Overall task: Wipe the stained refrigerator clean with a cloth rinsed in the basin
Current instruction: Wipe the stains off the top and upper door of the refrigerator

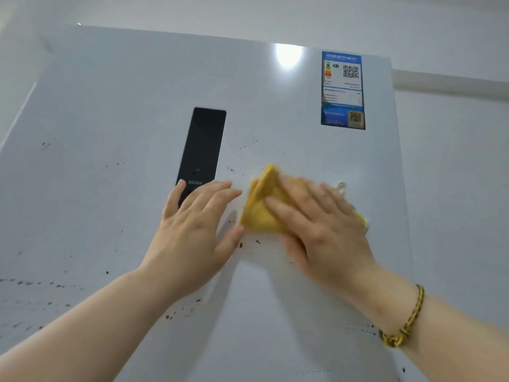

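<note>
Nearest the camera are two bare forearms reaching up and forward onto the white refrigerator door (110,111), which fills most of the view and is seen from below.

Toward the door's left edge, dark specks (45,145) sit high up, and a line of smeared brown spots (30,283) runs across lower down. More brown flecks (179,312) lie just beside the left forearm.

The left hand (192,227) is pressed flat against the door near its middle, fingers spread and straight, gripping nothing. Its fingertips overlap the bottom end of a black upright control panel (202,144), which bears a small arrow mark and a line of pale characters.

Just right of that hand lies the yellow cloth (261,208), folded to a rough triangle with its point upward, flat on the door. A few brown spots (249,242) show just below the cloth, between the two hands, and faint flecks arc above it.

The right hand (319,224) lies palm-down over the cloth's right part, fingers extended and pressing it to the door instead of curling round it; the hand and cloth edge are motion-blurred. A pale bit of cloth peeks out past the fingertips on the right.

A braided yellow-and-dark bracelet (405,321) circles the right wrist. Near the door's upper right corner a blue energy label (343,91) with QR codes is stuck, a bright light glare just left of it. Small dark specks dot the lower right edge.
</note>
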A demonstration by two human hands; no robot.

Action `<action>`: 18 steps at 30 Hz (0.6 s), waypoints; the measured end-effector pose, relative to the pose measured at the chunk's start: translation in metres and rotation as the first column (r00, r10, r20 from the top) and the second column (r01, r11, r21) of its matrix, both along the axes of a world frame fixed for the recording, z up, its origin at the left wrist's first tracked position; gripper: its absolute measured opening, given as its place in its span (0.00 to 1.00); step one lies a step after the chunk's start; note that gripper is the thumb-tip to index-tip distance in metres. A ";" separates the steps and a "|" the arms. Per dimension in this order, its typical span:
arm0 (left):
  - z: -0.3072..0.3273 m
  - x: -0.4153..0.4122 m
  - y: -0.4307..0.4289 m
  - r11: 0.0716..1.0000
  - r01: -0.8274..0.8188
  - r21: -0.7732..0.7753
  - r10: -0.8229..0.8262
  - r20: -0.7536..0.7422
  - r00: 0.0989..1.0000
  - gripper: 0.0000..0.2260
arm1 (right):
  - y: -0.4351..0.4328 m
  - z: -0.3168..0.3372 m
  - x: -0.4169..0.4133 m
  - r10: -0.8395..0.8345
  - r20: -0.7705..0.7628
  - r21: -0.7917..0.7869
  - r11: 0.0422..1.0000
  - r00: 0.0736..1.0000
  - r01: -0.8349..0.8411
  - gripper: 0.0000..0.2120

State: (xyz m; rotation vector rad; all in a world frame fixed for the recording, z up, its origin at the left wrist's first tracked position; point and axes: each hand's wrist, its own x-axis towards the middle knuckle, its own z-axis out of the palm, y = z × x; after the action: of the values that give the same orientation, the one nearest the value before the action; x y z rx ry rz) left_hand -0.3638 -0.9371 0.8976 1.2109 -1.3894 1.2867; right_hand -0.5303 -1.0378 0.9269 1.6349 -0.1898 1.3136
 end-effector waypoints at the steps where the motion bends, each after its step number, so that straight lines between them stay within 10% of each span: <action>1: -0.002 0.003 0.004 1.000 0.003 -0.011 -0.003 0.003 1.000 0.21 | 0.001 0.000 -0.002 0.014 -0.124 -0.019 1.000 0.992 -0.016 0.18; 4: -0.008 0.010 0.017 0.999 -0.009 -0.045 0.009 -0.004 1.000 0.20 | -0.003 0.036 -0.017 -0.068 -0.194 -0.060 0.997 0.979 0.057 0.19; 11: -0.024 0.049 0.036 0.994 -0.104 -0.028 0.096 -0.193 0.977 0.24 | 0.016 0.073 -0.003 -0.098 0.500 0.403 0.906 0.861 -0.130 0.22; 18: -0.033 0.081 0.042 0.967 -0.234 -0.100 0.187 -0.348 0.919 0.35 | 0.015 0.008 0.030 0.013 -0.166 -0.068 0.997 0.986 -0.025 0.17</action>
State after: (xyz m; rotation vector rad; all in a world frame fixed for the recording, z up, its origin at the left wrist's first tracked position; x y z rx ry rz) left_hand -0.2825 -0.8951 0.8644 1.4355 -0.9272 1.2284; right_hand -0.5003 -1.0227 0.9349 1.6805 -0.0274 1.1783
